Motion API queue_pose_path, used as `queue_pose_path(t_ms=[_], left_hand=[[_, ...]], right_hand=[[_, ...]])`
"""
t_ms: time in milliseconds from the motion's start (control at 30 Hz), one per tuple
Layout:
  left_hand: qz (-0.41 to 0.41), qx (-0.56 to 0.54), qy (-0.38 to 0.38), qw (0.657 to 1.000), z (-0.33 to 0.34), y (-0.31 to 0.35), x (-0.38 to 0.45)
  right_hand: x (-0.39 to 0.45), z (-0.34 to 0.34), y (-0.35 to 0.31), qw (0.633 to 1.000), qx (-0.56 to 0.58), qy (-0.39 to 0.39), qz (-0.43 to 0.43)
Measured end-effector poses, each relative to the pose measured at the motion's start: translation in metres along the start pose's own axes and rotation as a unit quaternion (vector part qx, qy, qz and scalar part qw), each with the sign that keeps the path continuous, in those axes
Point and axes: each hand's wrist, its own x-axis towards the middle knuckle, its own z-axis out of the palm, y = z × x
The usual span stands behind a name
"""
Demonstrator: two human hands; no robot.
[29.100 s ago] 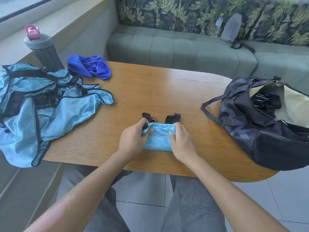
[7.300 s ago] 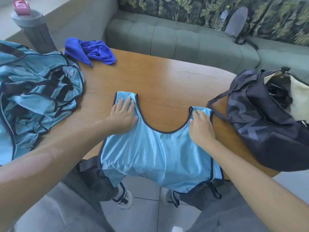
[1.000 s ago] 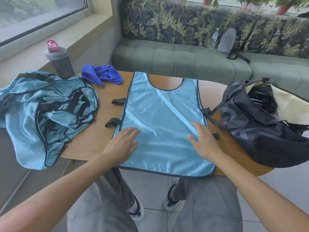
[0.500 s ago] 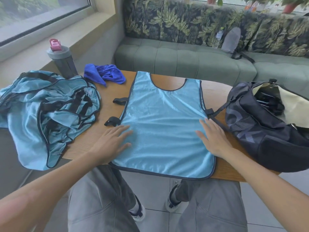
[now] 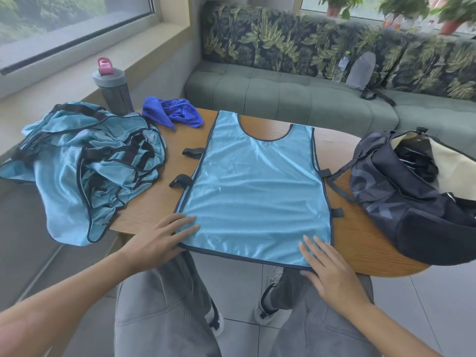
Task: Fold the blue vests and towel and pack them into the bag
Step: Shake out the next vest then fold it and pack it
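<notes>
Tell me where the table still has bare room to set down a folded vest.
Bare wood shows between the flat vest and the bag, crossed by a bag strap, and at the far edge beyond the vest's neckline. The strip between the vest pile and the flat vest holds black tabs. The towel fills the far left corner.

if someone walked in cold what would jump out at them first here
The light blue vest spread flat across the middle of the wooden table, with the left hand and right hand open on its near corners. Next, the heap of unfolded blue vests spilling over the table's left edge, and the dark bag gaping open on the right.
</notes>
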Motion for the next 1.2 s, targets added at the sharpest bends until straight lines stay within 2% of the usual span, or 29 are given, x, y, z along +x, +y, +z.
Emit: queue_pose_path(t_ms=[133,333,400,500,567,667,800,933,1033,1100,1200], left_hand=[[-0.016,-0.027,0.048,0.998,-0.001,-0.003,-0.007],[-0.016,-0.077,0.090,0.993,-0.009,-0.005,-0.021],[-0.038,-0.096,0.102,0.989,-0.010,-0.002,-0.025],[-0.114,-0.140,0.120,0.976,-0.016,0.010,-0.027],[-0.163,-0.170,0.141,0.961,-0.025,0.023,-0.024],[-0.231,-0.243,0.167,0.927,-0.034,0.039,-0.014],[-0.263,-0.318,0.199,0.889,-0.046,0.042,0.002],[-0.279,-0.316,0.232,0.877,-0.061,0.041,0.017],[-0.272,-0.267,0.218,0.898,-0.069,0.038,0.018],[-0.273,-0.218,0.188,0.918,-0.076,0.035,0.013],[-0.293,-0.205,0.172,0.918,-0.084,0.029,0.005]], right_hand=[[-0.001,0.001,-0.004,0.998,0.014,0.066,0.012],[-0.003,-0.008,-0.002,0.996,0.069,0.061,0.025],[-0.004,-0.012,-0.003,0.994,0.079,0.063,0.032],[-0.008,-0.016,-0.005,0.987,0.103,0.092,0.085],[-0.008,-0.024,-0.009,0.970,0.147,0.098,0.165],[-0.002,-0.036,-0.017,0.918,0.243,0.121,0.289],[0.015,-0.052,-0.019,0.872,0.294,0.207,0.331],[0.030,-0.069,-0.021,0.869,0.293,0.237,0.321],[0.034,-0.079,-0.022,0.871,0.296,0.242,0.307],[0.031,-0.083,-0.019,0.885,0.293,0.233,0.275],[0.022,-0.091,-0.013,0.909,0.284,0.204,0.228]])
